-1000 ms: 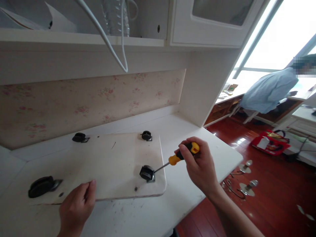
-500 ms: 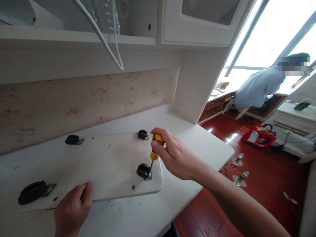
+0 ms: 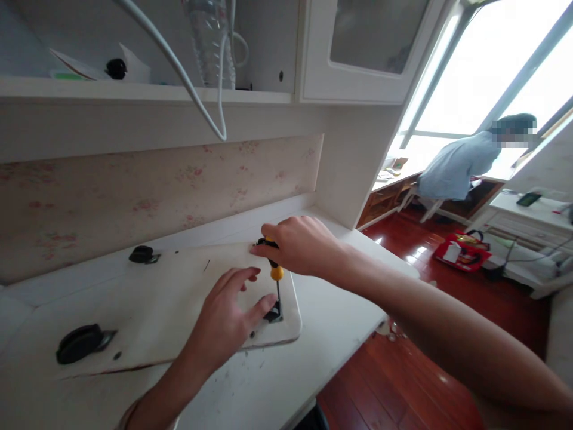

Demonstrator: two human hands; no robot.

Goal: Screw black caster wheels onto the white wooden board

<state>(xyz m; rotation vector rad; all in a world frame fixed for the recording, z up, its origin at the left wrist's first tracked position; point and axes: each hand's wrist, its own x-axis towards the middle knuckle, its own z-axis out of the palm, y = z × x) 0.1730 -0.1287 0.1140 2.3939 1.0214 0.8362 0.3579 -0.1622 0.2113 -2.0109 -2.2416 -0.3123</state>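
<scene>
My right hand (image 3: pixel 299 245) grips the yellow and black handle of a screwdriver (image 3: pixel 277 273), held nearly upright. Its shaft runs down to the metal plate of the near right caster (image 3: pixel 272 313), which my left hand partly covers. With fingers spread and curved, my left hand (image 3: pixel 228 310) reaches over the white board (image 3: pixel 179 304), its thumb at that caster; whether it touches is unclear. Two more black casters show at the board's left end, a near one (image 3: pixel 79 344) and a far one (image 3: pixel 142 255). The far right caster is mostly hidden behind my right hand.
The board lies on a white desktop (image 3: pixel 322 298) below a shelf with a clear plastic bottle (image 3: pixel 210 48). A white cable (image 3: pixel 179 68) hangs in front. Across the room a person in light blue (image 3: pixel 456 167) leans over a desk. A red bag (image 3: pixel 463 251) rests on the floor.
My left hand has let go of the board's front edge and moved right to the near right caster, fingers apart. My right hand has turned over the screwdriver handle, which stands more upright.
</scene>
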